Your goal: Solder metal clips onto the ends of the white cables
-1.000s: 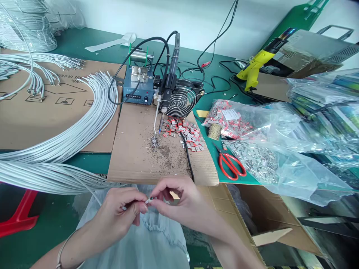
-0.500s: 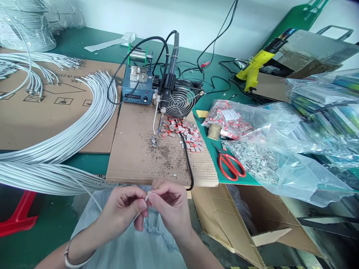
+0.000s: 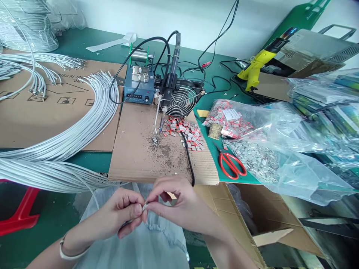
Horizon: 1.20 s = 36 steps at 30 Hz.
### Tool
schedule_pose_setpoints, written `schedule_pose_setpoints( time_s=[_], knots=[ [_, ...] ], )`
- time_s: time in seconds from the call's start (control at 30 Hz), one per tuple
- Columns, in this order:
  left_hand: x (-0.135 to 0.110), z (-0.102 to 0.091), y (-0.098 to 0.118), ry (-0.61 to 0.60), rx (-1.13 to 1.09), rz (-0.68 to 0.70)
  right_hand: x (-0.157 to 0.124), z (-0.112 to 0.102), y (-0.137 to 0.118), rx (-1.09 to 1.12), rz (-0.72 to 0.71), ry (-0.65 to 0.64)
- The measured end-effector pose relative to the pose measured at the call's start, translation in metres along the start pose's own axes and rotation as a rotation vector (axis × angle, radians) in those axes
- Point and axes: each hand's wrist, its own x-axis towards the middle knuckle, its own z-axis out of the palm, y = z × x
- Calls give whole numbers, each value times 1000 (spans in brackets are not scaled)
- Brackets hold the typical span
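Between thumb and fingers, my left hand [image 3: 127,213] pinches a thin white cable [image 3: 145,206] close to its end. The tip of that cable is pinched by my right hand [image 3: 171,198], with thumb and index finger meeting there. Both hands are in front of the table edge, over my lap. What sits at the very tip is mostly hidden by fingers. Beyond them, a cardboard sheet [image 3: 131,149] carries a soldering iron [image 3: 169,78] in a stand, its tip pointing down, and a pile of small metal connectors with red edges [image 3: 190,136].
Bundles of white cables [image 3: 70,140] lie to the left. A blue soldering station [image 3: 138,91] and a round fan guard [image 3: 181,101] stand behind. To the right are red-handled scissors [image 3: 232,166], bags of metal parts [image 3: 252,157], a yellow heat gun [image 3: 254,67] and an open carton [image 3: 252,209] below.
My right hand has turned, its wrist and forearm swinging out to the right, still pinching the cable end. My left hand has shifted slightly left and down with the cable.
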Motion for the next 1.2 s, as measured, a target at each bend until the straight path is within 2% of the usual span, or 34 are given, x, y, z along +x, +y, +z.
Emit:
schedule_pose_setpoints(
  time_s=[0.1,0.17,0.27,0.37,0.43,0.5,0.57,0.67,0.73,0.9,0.97,1.07,1.2],
  knots=[
    [2,0,1,-51,-62,-30,0,-2,2,47,-47,-39],
    [6,1,1,-103,-155,-43,0,5,9,194,-107,6],
    [14,6,-3,-138,-245,-40,2,30,22,500,-179,190],
    [19,12,-6,-103,-270,1,6,54,32,746,-232,421],
    [17,15,-7,-65,-261,38,8,57,35,881,-243,541],
    [13,15,-4,16,-206,98,7,50,35,931,-253,654],
    [7,16,1,154,-104,172,4,37,33,800,-235,688],
    [3,16,7,331,86,256,-4,21,27,420,-120,495],
    [2,16,9,359,211,294,-6,17,20,243,-81,395],
    [2,16,7,381,442,376,-4,14,7,105,-129,351],
    [2,16,7,382,447,372,-2,14,7,115,-132,353],
    [3,17,5,361,330,308,-1,21,11,144,-172,411],
    [8,19,-2,329,69,215,-1,37,17,6,-342,620]
  ],
)
